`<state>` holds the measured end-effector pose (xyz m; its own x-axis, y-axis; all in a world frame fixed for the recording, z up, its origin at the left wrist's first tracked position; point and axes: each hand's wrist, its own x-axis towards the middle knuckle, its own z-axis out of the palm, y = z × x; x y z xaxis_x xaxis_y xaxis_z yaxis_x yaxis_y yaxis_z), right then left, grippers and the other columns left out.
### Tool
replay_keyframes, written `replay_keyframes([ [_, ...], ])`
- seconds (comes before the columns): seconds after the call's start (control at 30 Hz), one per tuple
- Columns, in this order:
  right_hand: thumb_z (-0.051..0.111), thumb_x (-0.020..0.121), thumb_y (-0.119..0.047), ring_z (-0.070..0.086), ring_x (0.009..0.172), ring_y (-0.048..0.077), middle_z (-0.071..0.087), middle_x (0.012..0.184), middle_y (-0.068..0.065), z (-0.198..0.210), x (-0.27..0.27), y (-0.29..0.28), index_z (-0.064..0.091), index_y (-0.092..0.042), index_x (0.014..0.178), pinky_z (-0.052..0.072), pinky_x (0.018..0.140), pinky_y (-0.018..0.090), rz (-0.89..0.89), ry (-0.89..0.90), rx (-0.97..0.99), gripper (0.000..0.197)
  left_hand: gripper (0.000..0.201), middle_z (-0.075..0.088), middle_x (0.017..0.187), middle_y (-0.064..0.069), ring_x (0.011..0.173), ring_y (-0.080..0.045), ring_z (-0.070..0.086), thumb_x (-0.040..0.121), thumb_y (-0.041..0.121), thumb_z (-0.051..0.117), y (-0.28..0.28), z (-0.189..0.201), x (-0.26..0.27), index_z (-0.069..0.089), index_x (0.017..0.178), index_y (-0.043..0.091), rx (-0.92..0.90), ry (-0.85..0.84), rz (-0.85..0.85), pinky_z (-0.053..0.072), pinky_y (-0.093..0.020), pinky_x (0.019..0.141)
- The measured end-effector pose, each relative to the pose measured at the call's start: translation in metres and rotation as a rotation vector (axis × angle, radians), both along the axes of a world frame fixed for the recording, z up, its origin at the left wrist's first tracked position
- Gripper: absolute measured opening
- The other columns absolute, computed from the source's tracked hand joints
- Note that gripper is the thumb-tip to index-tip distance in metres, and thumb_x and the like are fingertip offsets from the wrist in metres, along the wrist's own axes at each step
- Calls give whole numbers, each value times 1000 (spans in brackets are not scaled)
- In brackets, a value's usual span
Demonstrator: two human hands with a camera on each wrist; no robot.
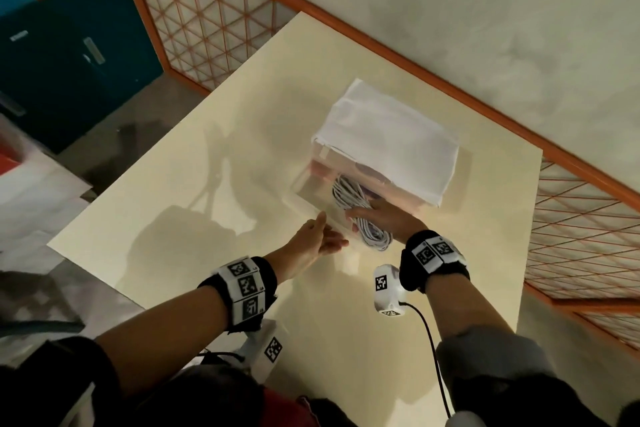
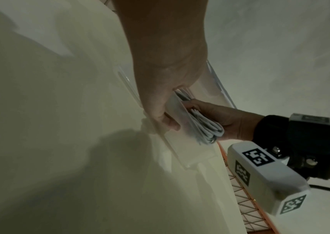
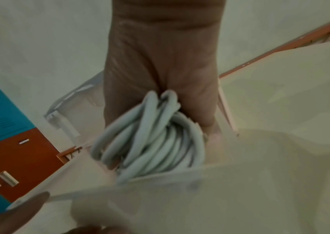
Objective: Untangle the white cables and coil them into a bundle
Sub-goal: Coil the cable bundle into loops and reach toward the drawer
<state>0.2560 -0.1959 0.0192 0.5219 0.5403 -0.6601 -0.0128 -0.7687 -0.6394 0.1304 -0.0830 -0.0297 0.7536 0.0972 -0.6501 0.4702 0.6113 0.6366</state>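
Note:
A coil of white cables (image 1: 372, 236) (image 2: 206, 126) (image 3: 150, 142) sits at the open near side of a clear plastic box (image 1: 308, 180) on the cream table (image 1: 207, 184). My right hand (image 1: 370, 215) (image 2: 220, 120) (image 3: 160, 79) grips the coil from above, fingers curled round its loops. Part of the coil lies inside the box, part sticks out toward me. My left hand (image 1: 330, 232) (image 2: 166, 117) pinches the box's clear front flap (image 2: 177, 110) (image 3: 160, 182) between thumb and fingers, just left of the coil. The cable ends are hidden.
A white folded sheet (image 1: 391, 142) covers the box's top. The table's right edge runs close to an orange lattice railing (image 1: 588, 236). Blue and orange lockers (image 1: 69, 62) stand beyond the far left corner. A black cord (image 1: 433, 340) trails from my right wrist camera.

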Motion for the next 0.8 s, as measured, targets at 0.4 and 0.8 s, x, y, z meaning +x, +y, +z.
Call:
replay_keyframes([
  [0.4,67,85,-28,63,101,31,67,112,18,-28,-5,4,60,-4,118,48,83,33,-198,-303,6,41,50,66,84,-15,80,-22,64,102,35,21,1,0,0,54,92,-1,65,-24,-33,54,-24,73],
  [0.8,50,85,-62,14,143,41,21,152,25,-46,-10,9,23,-2,142,6,117,57,-62,-469,-357,86,50,66,84,-15,80,-19,64,103,31,20,1,4,3,55,84,1,65,-2,-17,52,-24,81],
])
